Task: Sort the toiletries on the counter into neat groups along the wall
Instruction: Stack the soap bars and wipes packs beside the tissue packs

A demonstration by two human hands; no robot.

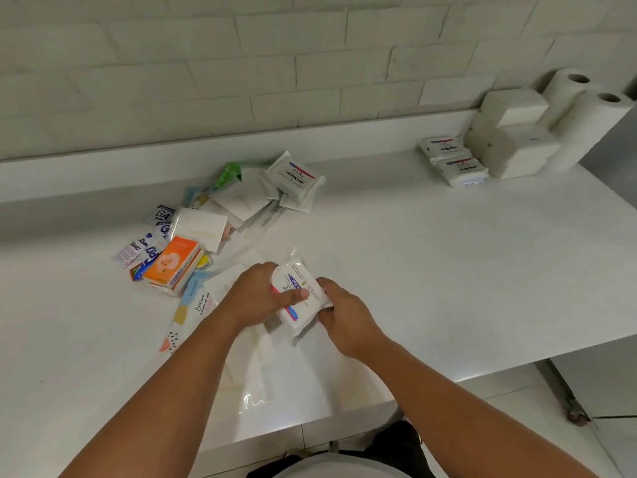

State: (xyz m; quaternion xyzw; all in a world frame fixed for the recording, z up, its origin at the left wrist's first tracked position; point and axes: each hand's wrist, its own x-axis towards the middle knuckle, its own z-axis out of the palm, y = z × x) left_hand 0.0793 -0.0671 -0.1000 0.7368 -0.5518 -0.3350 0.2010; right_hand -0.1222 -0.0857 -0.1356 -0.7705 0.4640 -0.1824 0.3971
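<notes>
A white soap pack [303, 298] with pink and blue print is held over the middle of the white counter [448, 270] by both hands: my left hand [256, 298] grips its left side, my right hand [344, 315] its right side. A loose pile lies to the left: an orange box [172, 265], a white tissue pack [201, 227], blue-and-white sachets [157, 232], a wet-wipes pouch [193, 313], a green packet [231, 172] and another soap pack [293, 177]. Two soap packs [451, 157] sit side by side at the back right near the wall.
Stacked white tissue blocks [513, 132] and two upright paper rolls [582, 112] stand at the far right against the brick wall. Clear flat plastic bags [262, 374] lie under my forearms near the front edge. The counter ends at the right, with floor below.
</notes>
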